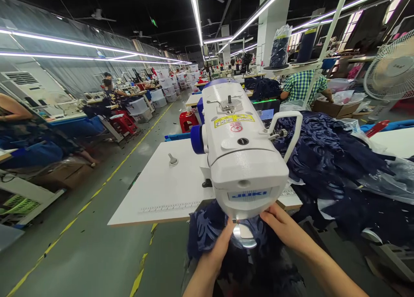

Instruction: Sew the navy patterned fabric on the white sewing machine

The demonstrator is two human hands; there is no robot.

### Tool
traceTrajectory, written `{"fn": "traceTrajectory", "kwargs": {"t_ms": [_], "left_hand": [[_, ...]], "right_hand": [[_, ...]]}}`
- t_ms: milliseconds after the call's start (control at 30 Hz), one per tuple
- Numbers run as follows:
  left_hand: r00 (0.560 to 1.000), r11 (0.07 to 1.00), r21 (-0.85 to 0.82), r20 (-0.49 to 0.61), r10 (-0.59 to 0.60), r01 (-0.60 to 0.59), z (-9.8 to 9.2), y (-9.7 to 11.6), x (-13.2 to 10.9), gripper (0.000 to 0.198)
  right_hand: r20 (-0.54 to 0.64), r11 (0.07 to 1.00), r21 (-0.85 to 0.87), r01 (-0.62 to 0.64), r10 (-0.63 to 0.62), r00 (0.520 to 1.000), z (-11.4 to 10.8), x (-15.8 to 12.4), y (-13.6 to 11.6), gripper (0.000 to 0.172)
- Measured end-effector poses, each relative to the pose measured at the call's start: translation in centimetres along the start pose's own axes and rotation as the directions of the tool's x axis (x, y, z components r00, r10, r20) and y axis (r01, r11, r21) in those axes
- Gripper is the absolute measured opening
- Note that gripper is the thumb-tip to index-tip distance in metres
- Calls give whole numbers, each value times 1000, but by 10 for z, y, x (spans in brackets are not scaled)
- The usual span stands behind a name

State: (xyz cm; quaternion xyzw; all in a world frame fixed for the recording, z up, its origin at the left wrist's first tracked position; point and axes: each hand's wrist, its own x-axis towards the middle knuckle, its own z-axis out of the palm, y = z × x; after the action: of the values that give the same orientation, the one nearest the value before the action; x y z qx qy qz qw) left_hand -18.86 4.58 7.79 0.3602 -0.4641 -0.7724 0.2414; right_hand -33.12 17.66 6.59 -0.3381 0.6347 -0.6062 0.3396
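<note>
1. Stitching seems to be in hand: the dark navy lace cloth (207,234) lies under the needle end of the white sewing machine (242,159).
2. The left hand (220,247) and right hand (284,228) press it flat, fingers unclenched.
3. Feeding it calls for even, steady guidance.

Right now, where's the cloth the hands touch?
Bottom middle of the head view: the cloth lies under the front of the sewing machine, between the left hand and right hand.

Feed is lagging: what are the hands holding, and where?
Left hand and right hand lie on the navy lace fabric, either side of the needle plate under the sewing machine; pinched or merely pressed cannot be told.
</note>
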Motion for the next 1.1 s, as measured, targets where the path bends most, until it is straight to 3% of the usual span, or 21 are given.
{"fn": "traceTrajectory", "kwargs": {"t_ms": [133,267,500,700,933,1100], "left_hand": [[996,998,41,65,53,-56,5,-4,-5,55],[995,1000,8,95,20,-21,8,-6,-6,55],[997,999,-5,60,-53,53,1,-13,-3,57],[999,1000,-6,49,20,-19,-6,-24,3,60],[998,1000,-4,68,16,-15,-11,-29,4,71],[1000,997,75,-14,-9,10,-12,-33,5,69]], "right_hand": [[13,1000,19,3,-3,1000,1,0,6,15],[14,1000,23,4,-5,1000,1,3,11,13],[0,999,-33,5,-5,1000,1,3,11,11],[-22,997,-78,6,-8,1000,0,1,7,12],[22,999,-37,13,-12,1000,0,3,13,18],[5,998,-52,18,-18,1000,1,5,12,17]]}}
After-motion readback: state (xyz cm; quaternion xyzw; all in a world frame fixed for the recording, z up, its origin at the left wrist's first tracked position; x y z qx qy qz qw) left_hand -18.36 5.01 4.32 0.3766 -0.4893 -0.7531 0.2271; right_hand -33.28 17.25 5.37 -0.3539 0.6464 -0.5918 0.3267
